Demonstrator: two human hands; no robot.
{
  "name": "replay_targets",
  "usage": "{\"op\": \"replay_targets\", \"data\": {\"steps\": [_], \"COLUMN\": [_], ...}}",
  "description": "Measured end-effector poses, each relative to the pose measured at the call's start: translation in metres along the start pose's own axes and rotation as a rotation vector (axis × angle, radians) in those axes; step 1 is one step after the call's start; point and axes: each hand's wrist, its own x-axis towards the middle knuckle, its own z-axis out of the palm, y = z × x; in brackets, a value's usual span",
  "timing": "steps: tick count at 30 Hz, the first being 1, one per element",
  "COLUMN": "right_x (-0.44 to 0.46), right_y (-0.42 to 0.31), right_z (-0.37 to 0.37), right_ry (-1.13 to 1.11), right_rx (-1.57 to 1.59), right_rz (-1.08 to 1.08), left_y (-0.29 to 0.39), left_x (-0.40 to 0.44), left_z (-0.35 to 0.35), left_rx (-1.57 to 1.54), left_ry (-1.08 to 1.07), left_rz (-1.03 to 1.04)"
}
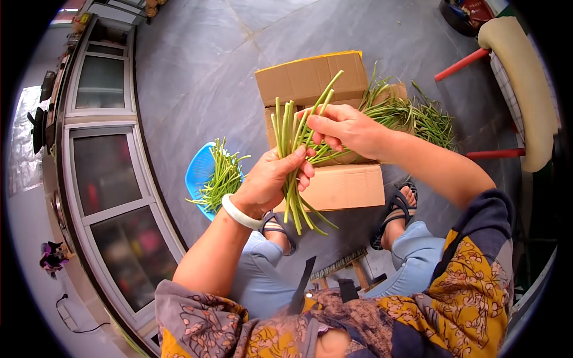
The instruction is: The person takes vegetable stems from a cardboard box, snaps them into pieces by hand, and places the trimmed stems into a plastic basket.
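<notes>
My left hand (pixel 267 182), a white bangle on its wrist, is closed around a bunch of green garlic scapes (pixel 290 132). Their cut ends point up and the other ends hang below my fist. Beside the top of the bunch, my right hand (pixel 341 128) pinches a garlic scape (pixel 326 95) that leans up to the right. Under my hands lies an opened cardboard box (pixel 349 186) with its flaps spread. A heap of longer scapes with thin, curling tips (pixel 427 119) spills over its right side. My palms hide part of the box's inside.
A blue plastic basket (pixel 200 170) at left holds cut green stems (pixel 224 173). Glass-panelled cabinets (pixel 107 164) line the left side. A cushioned seat with red legs (pixel 495 154) stands at right. My sandalled feet (pixel 397 215) flank the box on the grey floor (pixel 197 71).
</notes>
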Motion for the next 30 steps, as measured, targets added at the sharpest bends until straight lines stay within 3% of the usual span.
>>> {"op": "replay_targets", "data": {"steps": [3,8,15,17,21,25,28,30], "right_x": [0.001,0.011,0.011,0.013,0.007,0.008,0.001,0.006], "right_y": [-0.011,-0.003,-0.014,-0.012,-0.013,-0.012,-0.022,-0.008], "right_z": [0.009,-0.007,-0.013,-0.025,-0.01,0.011,0.021,0.02], "right_ry": [0.002,0.127,0.175,0.096,-0.027,-0.087,-0.033,0.017], "right_rx": [0.183,0.223,0.086,0.128,-0.073,-0.208,-0.37,-0.443], "right_rz": [-0.012,-0.062,-0.05,-0.039,0.076,0.047,-0.022,-0.212], "left_y": [0.0,0.003,0.007,0.004,-0.001,-0.004,-0.005,-0.007], "left_x": [0.0,-0.007,-0.006,-0.006,0.0,0.006,0.005,0.004], "left_z": [-0.001,-0.003,0.0,-0.006,-0.005,-0.001,-0.002,-0.002], "left_rx": [-0.018,-0.016,0.001,0.003,-0.013,-0.006,0.018,0.07], "left_ry": [-0.028,-0.011,0.004,0.011,0.02,0.016,0.032,0.054], "left_rz": [0.017,-0.05,-0.1,-0.071,-0.065,-0.021,0.008,0.028]}}
